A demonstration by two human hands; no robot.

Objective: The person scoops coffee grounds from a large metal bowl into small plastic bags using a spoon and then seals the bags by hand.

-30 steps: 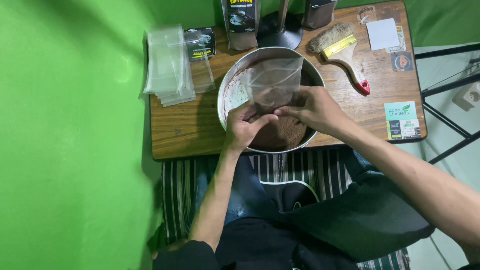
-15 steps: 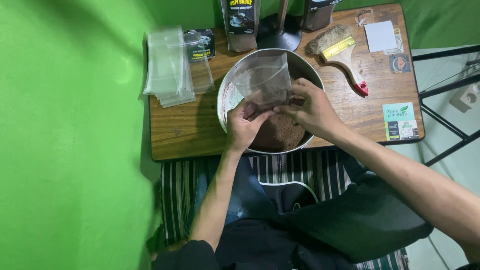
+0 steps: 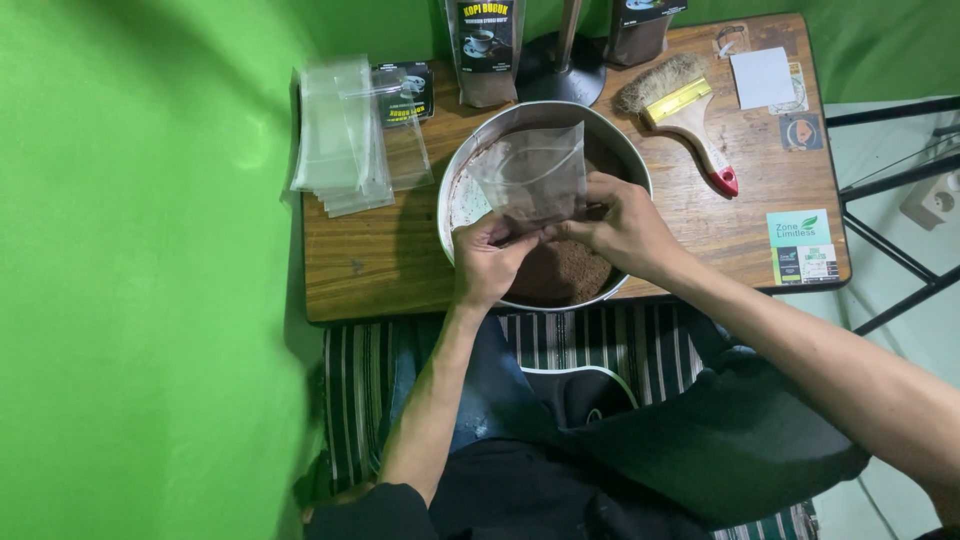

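Observation:
A round metal bowl (image 3: 452,180) with brown powder (image 3: 570,272) in it stands on the small wooden table (image 3: 370,265). Over the bowl I hold a small clear plastic bag (image 3: 530,172) upright by its lower edge. My left hand (image 3: 490,262) pinches the bag's left bottom part. My right hand (image 3: 625,228) grips the bag's right bottom part. Both hands sit above the powder, close together.
A stack of clear plastic bags (image 3: 340,135) lies at the table's left. Dark pouches (image 3: 485,50) and a black stand base (image 3: 565,70) line the far edge. A brush with a red handle tip (image 3: 685,115), white paper (image 3: 762,76) and a green card (image 3: 803,245) lie right.
The bag has been raised and held more upright over the bowl. Both hands shifted slightly toward the bowl's middle, still holding the bag.

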